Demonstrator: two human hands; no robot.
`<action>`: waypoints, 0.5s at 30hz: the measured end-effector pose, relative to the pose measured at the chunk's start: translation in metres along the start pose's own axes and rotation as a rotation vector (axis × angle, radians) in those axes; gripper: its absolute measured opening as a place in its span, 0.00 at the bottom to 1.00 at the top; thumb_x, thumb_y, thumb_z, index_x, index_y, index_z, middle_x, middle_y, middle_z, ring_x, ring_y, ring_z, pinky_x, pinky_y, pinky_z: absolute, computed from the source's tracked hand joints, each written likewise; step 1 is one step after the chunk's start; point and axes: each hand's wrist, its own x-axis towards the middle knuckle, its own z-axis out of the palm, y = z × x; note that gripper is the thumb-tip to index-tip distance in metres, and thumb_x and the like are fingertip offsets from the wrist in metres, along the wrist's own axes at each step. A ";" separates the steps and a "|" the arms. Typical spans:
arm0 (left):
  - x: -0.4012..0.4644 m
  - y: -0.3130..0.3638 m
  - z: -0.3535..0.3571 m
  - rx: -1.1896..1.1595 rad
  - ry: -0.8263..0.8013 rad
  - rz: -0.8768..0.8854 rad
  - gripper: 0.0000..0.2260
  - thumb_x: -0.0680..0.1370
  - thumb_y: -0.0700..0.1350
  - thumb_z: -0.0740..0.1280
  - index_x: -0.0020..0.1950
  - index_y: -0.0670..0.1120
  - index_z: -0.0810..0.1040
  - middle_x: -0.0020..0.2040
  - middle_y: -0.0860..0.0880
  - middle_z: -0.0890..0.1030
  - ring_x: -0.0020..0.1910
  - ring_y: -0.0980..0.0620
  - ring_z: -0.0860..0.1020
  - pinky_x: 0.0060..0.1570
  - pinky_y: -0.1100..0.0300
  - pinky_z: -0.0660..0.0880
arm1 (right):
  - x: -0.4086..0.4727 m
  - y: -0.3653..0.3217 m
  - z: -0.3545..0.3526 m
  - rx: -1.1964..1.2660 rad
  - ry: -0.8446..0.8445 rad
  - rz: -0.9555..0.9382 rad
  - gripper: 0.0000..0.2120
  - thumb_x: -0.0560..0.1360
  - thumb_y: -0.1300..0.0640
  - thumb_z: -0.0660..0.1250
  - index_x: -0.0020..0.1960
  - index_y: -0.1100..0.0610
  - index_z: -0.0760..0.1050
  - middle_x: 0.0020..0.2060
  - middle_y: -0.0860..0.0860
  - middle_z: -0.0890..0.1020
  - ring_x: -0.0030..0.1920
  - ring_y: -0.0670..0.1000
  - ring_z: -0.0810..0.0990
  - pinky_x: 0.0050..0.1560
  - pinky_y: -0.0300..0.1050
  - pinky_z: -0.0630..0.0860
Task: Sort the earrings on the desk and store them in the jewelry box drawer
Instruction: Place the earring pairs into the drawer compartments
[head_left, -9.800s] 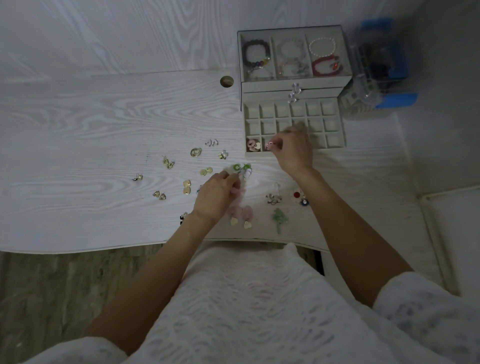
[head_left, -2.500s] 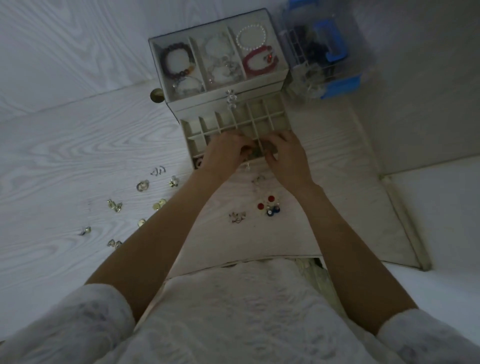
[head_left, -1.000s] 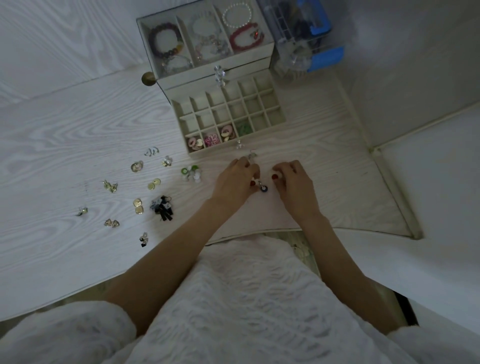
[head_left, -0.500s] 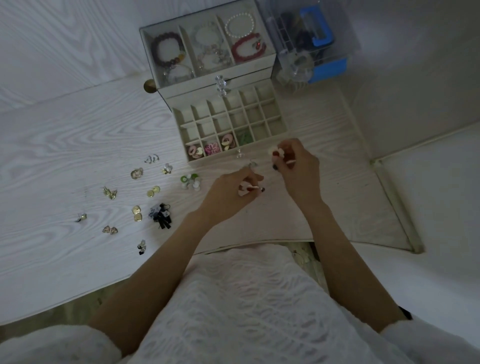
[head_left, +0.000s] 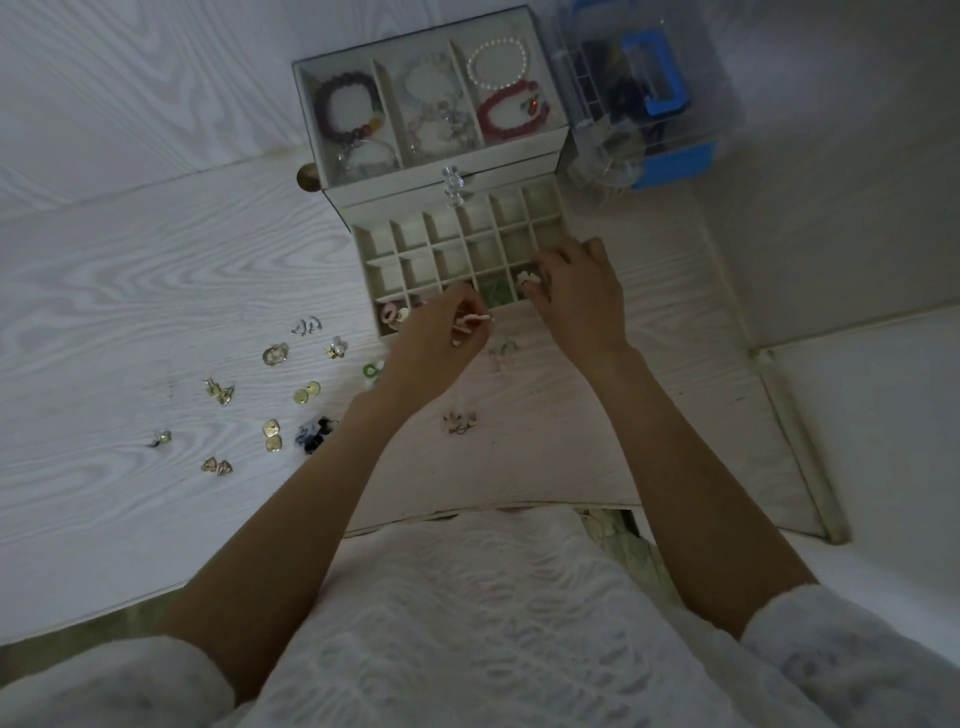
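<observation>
My right hand (head_left: 576, 296) pinches a small pale earring (head_left: 524, 279) right over the drawer (head_left: 415, 260)'s front-row cell at mid-frame, so it only needs lowering. My left hand (head_left: 439, 332) pinches its mate (head_left: 475, 319), I think, lying crosswise just below the drawer's front edge; that cell lies up and right of it.

The person wears a white top (head_left: 467, 623) of textured, wavy-patterned knit or lace, loose over the torso. Its sleeves (head_left: 852, 660) are pushed or cut back to about the elbows, soft and fuzzy-looking at the ends, leaving both forearms bare. The left hand (head_left: 436, 338) and right hand (head_left: 582, 296) are bare, with no rings, watch or bracelet to be seen; nail colour cannot be told in the dim light
</observation>
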 end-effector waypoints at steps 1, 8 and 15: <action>0.008 0.000 0.000 0.025 0.000 0.020 0.03 0.76 0.40 0.66 0.46 0.44 0.72 0.40 0.51 0.78 0.36 0.57 0.76 0.36 0.75 0.69 | -0.003 0.002 0.000 -0.001 0.023 -0.001 0.10 0.75 0.58 0.65 0.52 0.62 0.77 0.51 0.59 0.78 0.53 0.61 0.71 0.50 0.51 0.70; 0.061 0.011 0.014 0.232 -0.054 0.073 0.06 0.76 0.44 0.66 0.50 0.44 0.77 0.44 0.46 0.81 0.42 0.49 0.78 0.43 0.58 0.73 | -0.020 0.017 0.000 0.068 -0.003 0.042 0.14 0.73 0.63 0.64 0.58 0.60 0.75 0.55 0.59 0.77 0.55 0.61 0.72 0.54 0.54 0.71; 0.069 0.013 0.020 0.410 -0.077 0.079 0.12 0.77 0.42 0.63 0.59 0.43 0.76 0.49 0.40 0.82 0.49 0.41 0.79 0.49 0.51 0.75 | -0.020 0.014 -0.001 0.144 0.046 0.056 0.16 0.72 0.65 0.63 0.60 0.60 0.74 0.53 0.59 0.79 0.52 0.61 0.73 0.53 0.52 0.71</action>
